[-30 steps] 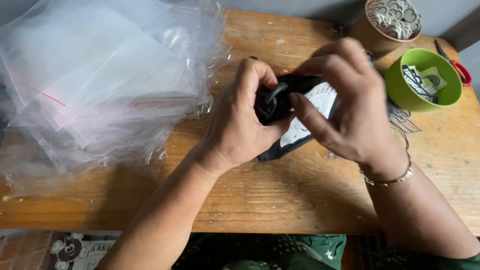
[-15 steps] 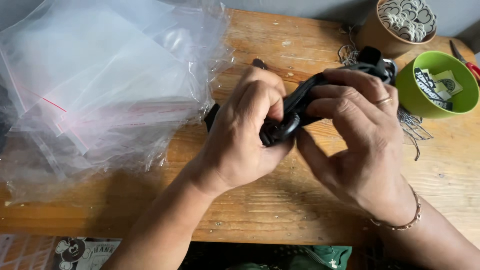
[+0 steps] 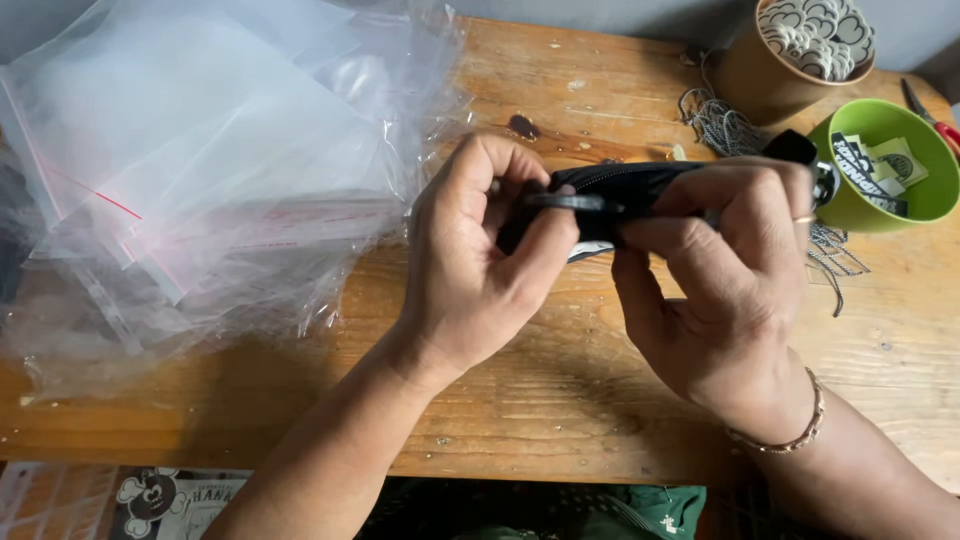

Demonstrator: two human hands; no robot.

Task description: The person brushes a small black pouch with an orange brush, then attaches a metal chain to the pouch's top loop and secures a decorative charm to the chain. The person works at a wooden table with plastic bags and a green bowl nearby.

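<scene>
The black zippered pouch [image 3: 640,190] lies lengthwise between both hands (level, left to right), left hand [image 3: 480,270] and right hand [image 3: 730,290] each gripping an end.

Clear plastic bags [image 3: 200,170] (left) — green bowl [image 3: 925,205], brown cup [image 3: 760,80], wooden table [image 3: 560,400].

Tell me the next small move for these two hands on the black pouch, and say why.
Probably slide the zipper pull along. The left hand pinches it at one end of the black pouch, while the right hand steadies the other end above the wooden table.
</scene>
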